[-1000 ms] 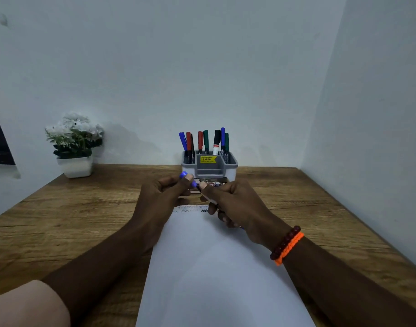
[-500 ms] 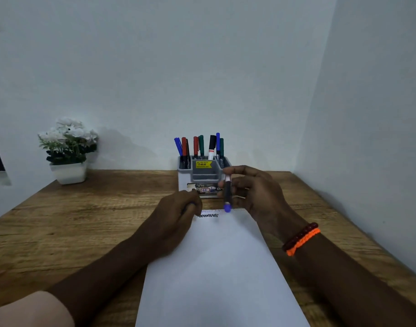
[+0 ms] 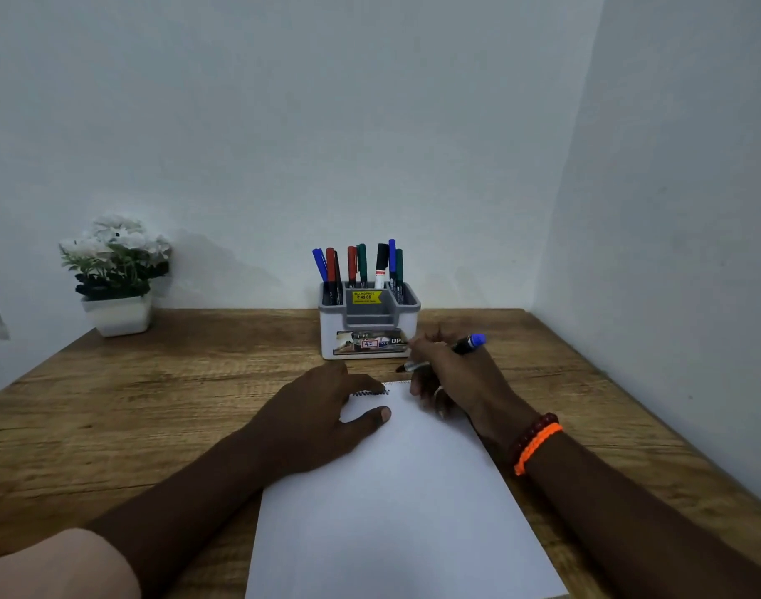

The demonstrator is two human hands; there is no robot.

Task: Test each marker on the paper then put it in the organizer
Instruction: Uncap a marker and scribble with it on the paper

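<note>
A white sheet of paper [image 3: 396, 490] lies on the wooden desk [image 3: 162, 408], with a dark scribble [image 3: 371, 393] near its far edge. My left hand [image 3: 322, 415] rests flat on the paper's far left corner, fingers straight. My right hand [image 3: 454, 376] grips a marker [image 3: 458, 348] with a blue end pointing up right and its tip just above the paper's far edge. The grey and white organizer [image 3: 369, 339] stands behind the paper, holding several blue, red, green and black markers [image 3: 357, 265].
A white pot of white flowers [image 3: 116, 274] stands at the desk's far left. White walls close the desk at the back and along the right side. Beaded and orange bracelets [image 3: 534, 440] circle my right wrist.
Both hands were together at the marker, then parted. My left hand has settled flat on the paper. My right hand turned the marker round, tip now toward the paper.
</note>
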